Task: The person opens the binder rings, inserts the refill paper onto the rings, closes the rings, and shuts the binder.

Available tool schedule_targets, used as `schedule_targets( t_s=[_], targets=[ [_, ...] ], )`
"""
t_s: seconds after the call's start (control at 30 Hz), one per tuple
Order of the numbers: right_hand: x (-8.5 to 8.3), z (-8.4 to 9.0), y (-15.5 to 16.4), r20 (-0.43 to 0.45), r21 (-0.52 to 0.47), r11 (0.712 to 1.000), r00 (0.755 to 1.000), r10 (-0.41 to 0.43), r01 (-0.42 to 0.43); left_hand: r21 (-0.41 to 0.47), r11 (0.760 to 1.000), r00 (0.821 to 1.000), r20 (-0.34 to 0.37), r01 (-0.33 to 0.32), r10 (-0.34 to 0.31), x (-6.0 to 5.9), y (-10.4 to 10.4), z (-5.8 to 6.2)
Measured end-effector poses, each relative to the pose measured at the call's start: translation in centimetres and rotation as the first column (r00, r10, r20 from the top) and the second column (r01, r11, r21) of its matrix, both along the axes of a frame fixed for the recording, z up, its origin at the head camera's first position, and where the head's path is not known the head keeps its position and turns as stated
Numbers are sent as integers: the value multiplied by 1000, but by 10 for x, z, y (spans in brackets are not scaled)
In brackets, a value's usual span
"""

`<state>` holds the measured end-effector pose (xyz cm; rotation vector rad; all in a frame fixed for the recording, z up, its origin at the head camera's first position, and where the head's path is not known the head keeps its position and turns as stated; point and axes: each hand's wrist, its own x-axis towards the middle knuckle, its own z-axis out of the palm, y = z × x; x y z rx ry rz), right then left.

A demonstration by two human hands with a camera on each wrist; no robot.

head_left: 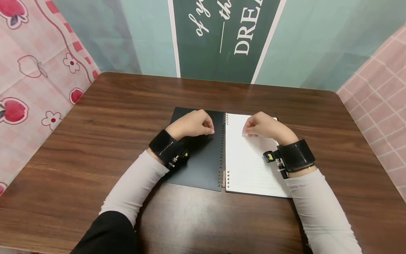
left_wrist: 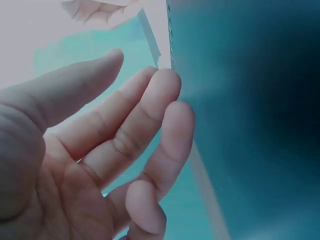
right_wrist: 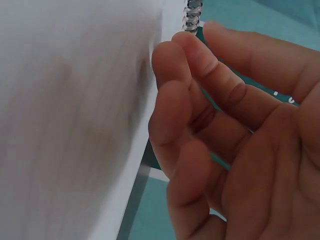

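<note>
A spiral notebook lies opened flat on the table, its black cover to the left and a white lined page to the right. Metal rings show at the top and bottom of the spine. My left hand is over the cover's upper part, fingers loosely bent. Over the upper page is my right hand, its fingers relaxed and bent too. Both wrist views show thumb and fingers apart with nothing between them. In the right wrist view the fingertips are close to the page; whether they touch it I cannot tell.
The brown wooden table extends around the notebook on all sides. Behind it hangs a green cloth with white lettering. Pink patterned cloth is at the left, and pink checked cloth at the right.
</note>
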<state>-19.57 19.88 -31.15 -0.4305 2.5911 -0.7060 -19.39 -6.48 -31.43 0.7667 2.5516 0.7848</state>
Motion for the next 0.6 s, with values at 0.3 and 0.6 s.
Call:
schedule_targets(
  t_s=[0.3, 0.6],
  targets=[
    [26, 5, 15, -82, 35, 998, 995, 52, -50, -75, 997, 996, -73, 36, -41, 38, -13, 15],
    [49, 3, 18, -100, 29, 994, 990, 104, -101, -35, 993, 992, -36, 117, -118, 67, -16, 14]
  ],
)
